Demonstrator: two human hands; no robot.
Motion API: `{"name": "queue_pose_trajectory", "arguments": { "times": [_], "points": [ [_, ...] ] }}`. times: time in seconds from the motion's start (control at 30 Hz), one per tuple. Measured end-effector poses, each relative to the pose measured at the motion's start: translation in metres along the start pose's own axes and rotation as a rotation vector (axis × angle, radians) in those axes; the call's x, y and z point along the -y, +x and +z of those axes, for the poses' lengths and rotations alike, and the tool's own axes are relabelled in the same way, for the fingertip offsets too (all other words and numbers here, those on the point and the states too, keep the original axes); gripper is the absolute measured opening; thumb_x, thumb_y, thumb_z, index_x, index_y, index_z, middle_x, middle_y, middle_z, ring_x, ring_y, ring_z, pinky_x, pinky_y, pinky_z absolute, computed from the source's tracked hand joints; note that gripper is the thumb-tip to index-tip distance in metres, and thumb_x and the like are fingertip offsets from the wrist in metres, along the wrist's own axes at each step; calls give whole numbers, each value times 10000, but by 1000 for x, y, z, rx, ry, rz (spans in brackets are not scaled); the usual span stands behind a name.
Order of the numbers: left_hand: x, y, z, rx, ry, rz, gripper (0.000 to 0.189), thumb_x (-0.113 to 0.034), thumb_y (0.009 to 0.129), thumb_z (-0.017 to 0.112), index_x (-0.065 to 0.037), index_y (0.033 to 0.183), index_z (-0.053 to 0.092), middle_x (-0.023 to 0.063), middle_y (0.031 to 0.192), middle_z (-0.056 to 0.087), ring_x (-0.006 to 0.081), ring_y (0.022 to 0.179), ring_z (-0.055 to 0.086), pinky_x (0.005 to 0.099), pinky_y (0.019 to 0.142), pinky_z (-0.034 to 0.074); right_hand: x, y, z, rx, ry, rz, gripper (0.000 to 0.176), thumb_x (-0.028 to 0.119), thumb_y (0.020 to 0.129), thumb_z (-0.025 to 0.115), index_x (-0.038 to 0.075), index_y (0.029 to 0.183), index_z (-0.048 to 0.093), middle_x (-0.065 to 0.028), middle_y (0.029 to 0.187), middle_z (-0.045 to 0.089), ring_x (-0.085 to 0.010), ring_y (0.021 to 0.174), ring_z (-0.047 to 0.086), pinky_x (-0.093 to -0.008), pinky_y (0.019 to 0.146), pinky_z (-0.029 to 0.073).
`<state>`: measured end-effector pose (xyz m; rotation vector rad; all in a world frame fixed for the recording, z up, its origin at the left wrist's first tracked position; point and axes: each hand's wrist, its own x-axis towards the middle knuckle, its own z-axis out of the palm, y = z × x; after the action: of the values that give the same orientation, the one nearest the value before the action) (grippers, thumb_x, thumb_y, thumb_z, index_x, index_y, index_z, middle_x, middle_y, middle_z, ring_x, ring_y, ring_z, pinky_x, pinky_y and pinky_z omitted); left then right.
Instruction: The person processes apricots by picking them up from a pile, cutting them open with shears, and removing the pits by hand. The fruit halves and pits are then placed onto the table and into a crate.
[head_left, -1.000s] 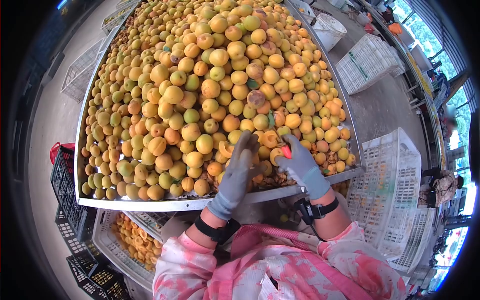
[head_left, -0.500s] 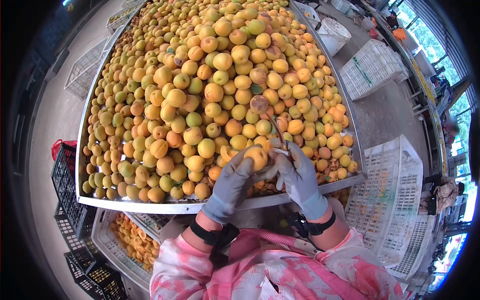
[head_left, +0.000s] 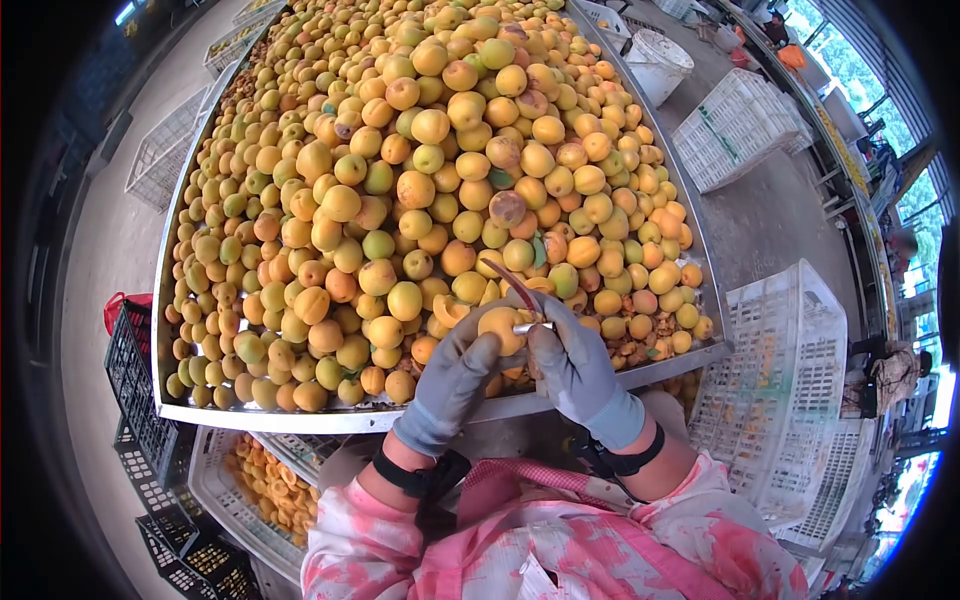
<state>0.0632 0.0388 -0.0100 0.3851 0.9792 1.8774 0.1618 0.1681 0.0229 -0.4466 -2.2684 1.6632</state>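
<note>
Gloved in grey, my left hand is closed round a yellow-orange apricot near the front edge of the fruit table. My right hand, in a matching glove, grips a small tool with a short metal part and a thin, curved, reddish-brown piece rising from it. The metal part touches the right side of the apricot. Behind both hands lies a large heap of apricots, yellow, orange and greenish, with a brown-spotted one among them.
The metal table rim runs in front of me. Below it at left is a white crate of halved apricots, beside black crates. White crates stand at right, with a white bucket further back.
The metal part of the tool has come against the apricot, and its curved piece now leans left. Both hands have shifted slightly left and downward. The whole view has shifted a little.
</note>
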Motion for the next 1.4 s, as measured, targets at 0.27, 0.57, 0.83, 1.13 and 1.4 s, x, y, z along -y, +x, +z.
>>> {"name": "queue_pose_trajectory", "arguments": {
  "times": [0.27, 0.57, 0.83, 1.13, 1.4],
  "points": [
    [-1, -5, -8, 63, 153, 109, 694, -426, 872, 654, 8, 1359, 416, 57, 1216, 552, 137, 1112, 529, 283, 973, 418, 8, 1, 10, -120, -301, -169, 377, 201, 933, 548, -2, 1246, 491, -210, 980, 640, -344, 806, 653, -370, 672, 519],
    [-4, -13, -6, 32, 182, 191, 664, -339, 862, 690, 10, 1356, 416, 59, 1196, 557, 128, 1072, 540, 265, 923, 441, 5, -1, 12, -57, -284, -179, 418, 219, 944, 536, 33, 1305, 440, -175, 878, 644, -310, 730, 655, -356, 603, 504],
    [-5, -10, -17, 4, 228, 239, 670, -320, 857, 699, 9, 1353, 392, 71, 1200, 550, 144, 1053, 551, 286, 924, 445, 23, -1, 0, 336, 709, 445, 543, 482, 984, 404, 87, 1357, 402, 19, 577, 396, -51, 403, 356, -195, 394, 285],
    [-5, -5, -20, 57, -196, 119, 681, -380, 855, 685, 3, 1338, 398, 101, 1224, 545, 210, 1085, 577, 346, 947, 465, 17, -5, -2, 294, 473, 238, 551, 388, 999, 419, 57, 1429, 319, -55, 671, 557, -135, 446, 508, -240, 444, 413],
    [-8, -5, -13, -11, -69, 63, 760, -496, 875, 606, 5, 1390, 358, 58, 1199, 548, 147, 1048, 564, 291, 901, 460, 4, -8, 13, 31, -276, -215, 540, 239, 968, 487, 19, 1425, 303, -225, 1040, 635, -354, 819, 662, -372, 677, 514]
  ]
}}
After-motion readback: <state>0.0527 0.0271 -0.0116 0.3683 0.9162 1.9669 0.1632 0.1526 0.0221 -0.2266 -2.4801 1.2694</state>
